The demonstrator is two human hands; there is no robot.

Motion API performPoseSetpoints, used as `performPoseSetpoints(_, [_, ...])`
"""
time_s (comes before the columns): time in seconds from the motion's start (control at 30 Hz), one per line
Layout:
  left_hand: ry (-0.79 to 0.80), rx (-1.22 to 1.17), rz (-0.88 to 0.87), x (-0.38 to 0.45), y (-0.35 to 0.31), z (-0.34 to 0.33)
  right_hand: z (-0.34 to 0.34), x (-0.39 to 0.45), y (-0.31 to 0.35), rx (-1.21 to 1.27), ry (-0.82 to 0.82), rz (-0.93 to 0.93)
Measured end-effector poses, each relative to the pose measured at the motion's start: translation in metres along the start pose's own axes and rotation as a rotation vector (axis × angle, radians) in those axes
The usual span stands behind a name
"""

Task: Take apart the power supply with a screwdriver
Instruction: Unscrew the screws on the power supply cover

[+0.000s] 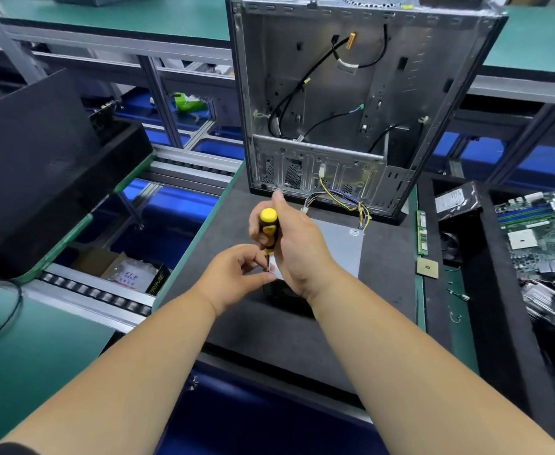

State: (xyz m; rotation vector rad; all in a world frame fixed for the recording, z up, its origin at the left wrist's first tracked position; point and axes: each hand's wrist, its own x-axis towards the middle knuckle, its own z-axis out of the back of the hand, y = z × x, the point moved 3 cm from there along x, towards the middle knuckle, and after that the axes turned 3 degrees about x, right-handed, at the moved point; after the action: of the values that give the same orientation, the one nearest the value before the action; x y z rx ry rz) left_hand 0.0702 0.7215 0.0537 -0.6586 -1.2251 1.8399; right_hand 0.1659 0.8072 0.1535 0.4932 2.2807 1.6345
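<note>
1. Driving a yellow-and-black-handled screwdriver [268,229] upright into the near left corner of the flat grey metal power supply [341,249]; right hand [297,247] wrapped round the handle, left hand [236,274] pinching the shaft just above the tip.
2. Power supply lying flat on the dark foam work mat [302,336], just in front of the open grey metal computer case [351,103], joined to it by a bundle of yellow and purple wires [351,200].
3. Risk, as judged: tip camming out of the screw head if tilted, then slipping toward the left fingertips [263,278] beside it.
4. Risk, as judged: unclamped power supply sliding on the mat under downward force.
5. Screw itself hidden by the hands; seating impossible to confirm.
6. Right of the power supply: green memory stick [422,236], square processor chip [427,267], then a green motherboard [545,231].
7. Nearest obstruction: wire bundle and case at the far edge, limiting rotation of the power supply.
</note>
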Motion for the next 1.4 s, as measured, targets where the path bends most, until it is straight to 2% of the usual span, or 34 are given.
performPoseSetpoints(0.13, [-0.013,-0.074,0.013,-0.002,0.0,-0.002,0.007,-0.001,0.006,0.138,0.04,0.002])
performPoseSetpoints(0.43, [0.028,-0.115,0.008,-0.004,0.001,-0.004,0.025,-0.002,0.02,-0.019,-0.114,0.014])
performPoseSetpoints(0.67, [0.045,-0.118,0.006,-0.001,0.007,-0.003,0.026,0.0,0.02,-0.069,-0.159,0.044])
performPoseSetpoints(0.83, [0.069,-0.106,-0.061,0.004,0.009,0.001,0.024,0.002,0.016,-0.037,-0.171,0.059])
performPoseSetpoints(1.0, [0.101,-0.038,-0.14,0.009,0.006,0.006,0.012,0.005,0.004,0.18,-0.141,0.101])
performPoseSetpoints(1.13, [0.145,0.001,-0.211,0.014,0.003,0.01,0.006,0.004,0.004,0.149,-0.125,0.135])
performPoseSetpoints(1.4, [0.217,0.058,-0.322,0.021,-0.002,0.015,0.005,-0.003,0.009,0.03,-0.262,0.085])
